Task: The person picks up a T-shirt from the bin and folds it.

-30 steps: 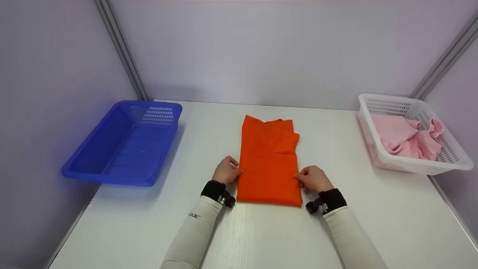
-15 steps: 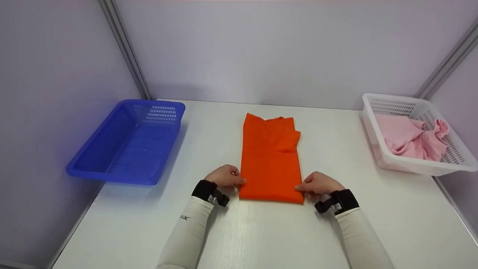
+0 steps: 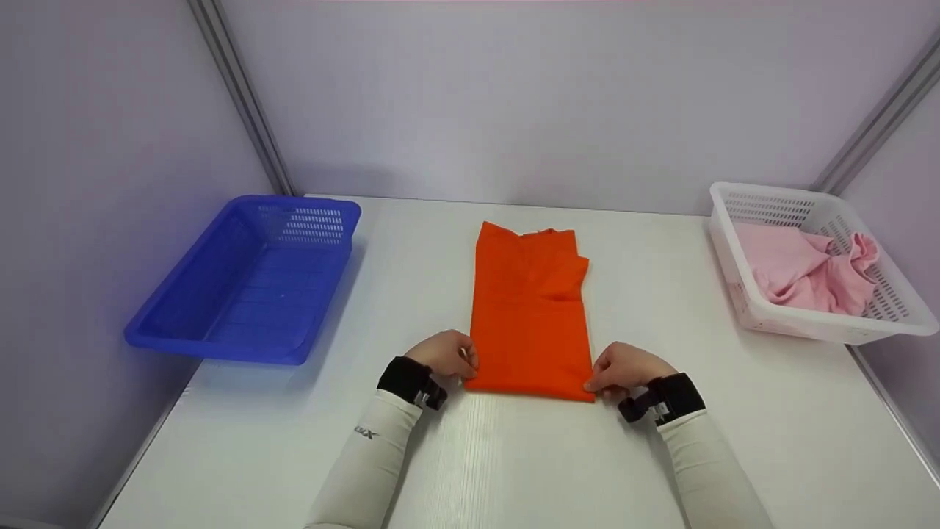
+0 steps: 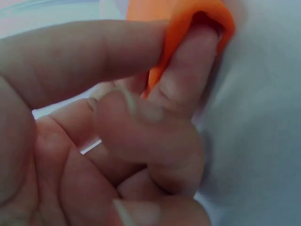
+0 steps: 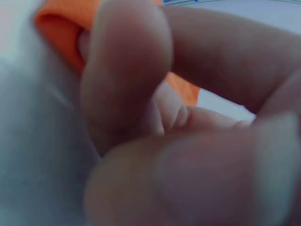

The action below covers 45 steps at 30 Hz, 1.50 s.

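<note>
A folded orange shirt [image 3: 529, 316] lies flat on the white table, its folded edge nearest me and its uneven end, with a sleeve-like corner, farther off. At the near left corner, my left hand [image 3: 446, 354] pinches the fold. The left wrist view shows one finger [image 4: 193, 66] tucked inside the orange loop and the thumb pressed from outside. My right hand [image 3: 628, 367] pinches the near right corner between thumb and finger. In the right wrist view the orange fold [image 5: 63, 28] wraps a fingertip, partly hidden behind the thumb.
On the left stands a blue plastic basket [image 3: 308, 345] with nothing in it. A white basket [image 3: 749, 294] at the right holds pink cloth [image 3: 789, 261]. Pale panels [image 3: 514, 95] enclose the table [image 3: 499, 463] at the back and sides.
Both hands have slid toward me along the shirt's sides, from partway up to the near corners. The shirt has stayed in nearly the same place.
</note>
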Available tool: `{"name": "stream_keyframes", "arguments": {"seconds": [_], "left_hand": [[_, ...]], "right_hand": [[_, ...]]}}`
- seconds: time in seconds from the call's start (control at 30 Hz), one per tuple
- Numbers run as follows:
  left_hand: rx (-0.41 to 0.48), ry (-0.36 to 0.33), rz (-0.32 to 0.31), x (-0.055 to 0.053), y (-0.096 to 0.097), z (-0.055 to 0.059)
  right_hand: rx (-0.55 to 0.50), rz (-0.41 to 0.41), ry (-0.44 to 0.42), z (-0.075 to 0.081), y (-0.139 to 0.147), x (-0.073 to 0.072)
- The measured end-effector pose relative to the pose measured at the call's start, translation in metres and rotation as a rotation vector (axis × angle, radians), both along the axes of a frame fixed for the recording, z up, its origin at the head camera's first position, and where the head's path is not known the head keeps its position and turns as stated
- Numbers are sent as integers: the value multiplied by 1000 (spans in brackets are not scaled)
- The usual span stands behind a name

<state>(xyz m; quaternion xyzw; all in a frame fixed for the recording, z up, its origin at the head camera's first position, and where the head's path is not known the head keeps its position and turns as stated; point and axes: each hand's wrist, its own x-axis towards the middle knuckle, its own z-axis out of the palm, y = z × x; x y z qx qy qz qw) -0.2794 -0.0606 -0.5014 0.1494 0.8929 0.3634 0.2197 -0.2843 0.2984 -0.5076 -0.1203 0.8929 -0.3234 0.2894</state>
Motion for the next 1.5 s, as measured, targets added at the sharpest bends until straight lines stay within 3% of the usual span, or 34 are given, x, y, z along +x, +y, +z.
{"name": "stream_keyframes", "arguments": {"seconds": [0.1,0.2,0.27,0.33,0.47,0.57,0.77,0.87,0.97,1.03,1.13,1.2,1.27,1.37,1.5], "left_hand": [[-55,26,11,3,3,2],[-79,57,10,5,5,7],[-16,62,8,6,9,13],[108,42,-1,7,14,17],[314,-98,-43,9,28,14],[325,-198,-44,8,35,3],[426,-344,135,2,28,-14],[450,-382,218,1,22,-14],[383,-289,260,0,21,-10],[318,-144,255,1,24,-5],[185,101,174,0,33,-3],[67,214,103,0,38,-5],[-44,237,51,1,41,-7],[-170,220,36,1,40,-9],[-212,208,55,-1,35,-9]], "right_hand": [[22,-10,19,0,-3,1],[-10,12,90,6,-5,1],[-105,11,137,11,-8,2],[-256,-3,140,14,-17,3],[-536,5,-20,7,-45,9],[-574,1,-160,-6,-61,13],[-499,-194,-210,-19,-60,11],[-453,-204,-203,-16,-51,7],[-406,-184,-90,-7,-44,5],[-378,-183,84,0,-43,5],[-303,-175,347,3,-46,5],[-218,-127,436,-1,-50,5],[-131,-57,424,-6,-53,4],[-37,3,363,-13,-53,2],[-19,-8,326,-15,-49,-1]]}}
